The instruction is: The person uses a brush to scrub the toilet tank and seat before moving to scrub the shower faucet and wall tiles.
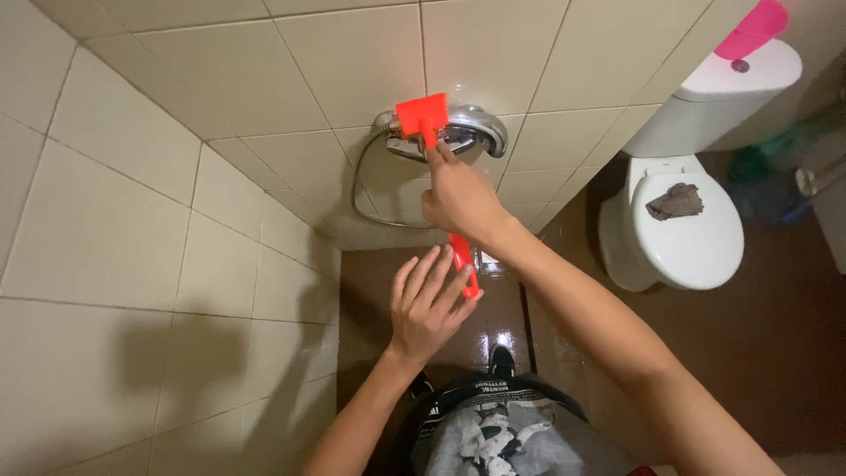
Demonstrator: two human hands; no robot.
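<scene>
My right hand [460,201] presses an orange scraper [421,116] against the chrome shower mixer [467,132], upper centre of the frame.

My grip is closed round the scraper's handle, forefinger along it; my left hand [427,304], open and holding nothing, touches the handle's end at centre. I judge flat, steady blade pressure works best. Toilet [683,238] at right.

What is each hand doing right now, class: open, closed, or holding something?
Left hand: open, fingers spread, touching the lower end of the orange brush handle.
Right hand: closed on that handle, pressing the orange brush head against the chrome shower mixer.
</scene>
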